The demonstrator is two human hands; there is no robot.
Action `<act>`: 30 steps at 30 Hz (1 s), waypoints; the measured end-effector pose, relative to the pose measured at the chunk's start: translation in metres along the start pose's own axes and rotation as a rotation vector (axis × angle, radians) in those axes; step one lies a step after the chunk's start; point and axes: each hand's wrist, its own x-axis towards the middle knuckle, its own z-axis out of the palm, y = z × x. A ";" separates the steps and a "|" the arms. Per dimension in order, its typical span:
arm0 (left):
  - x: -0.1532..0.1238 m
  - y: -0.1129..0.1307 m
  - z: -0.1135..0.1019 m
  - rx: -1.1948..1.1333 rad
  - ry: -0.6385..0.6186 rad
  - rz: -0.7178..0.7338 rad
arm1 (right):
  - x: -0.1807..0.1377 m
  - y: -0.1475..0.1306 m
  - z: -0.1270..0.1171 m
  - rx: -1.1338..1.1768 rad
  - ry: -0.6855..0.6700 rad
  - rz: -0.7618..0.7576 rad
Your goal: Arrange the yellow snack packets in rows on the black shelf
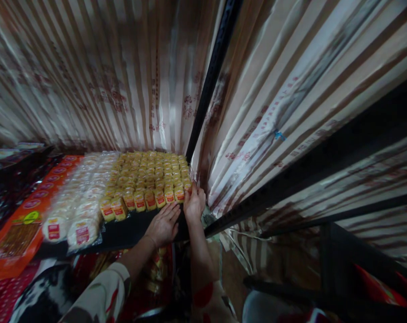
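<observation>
Packs (148, 176) stood upright, labels (150, 199) frontward! Left hand (162, 223) met their front, right hand (194, 204) their right end; couldn't tell hidden grips.

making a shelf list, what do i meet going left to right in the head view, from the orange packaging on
Orange packaging, clear-wrapped white packs with red labels, yellow packs, right hand at their right end, small blue piece on the hanging sheeting.
</observation>
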 end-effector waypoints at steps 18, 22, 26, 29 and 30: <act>0.000 0.000 -0.003 0.015 -0.006 0.029 | -0.057 0.006 0.010 0.290 0.089 -0.057; -0.001 0.000 0.000 0.017 0.016 0.021 | -0.060 0.011 0.013 0.272 0.075 -0.004; -0.002 0.000 -0.001 0.018 0.025 0.031 | -0.061 0.015 0.019 0.297 0.036 -0.030; -0.002 0.000 -0.003 0.025 0.029 0.045 | -0.060 0.016 0.021 0.298 0.019 -0.054; -0.002 0.000 -0.003 0.030 0.031 0.050 | -0.060 0.016 0.021 0.297 0.021 -0.053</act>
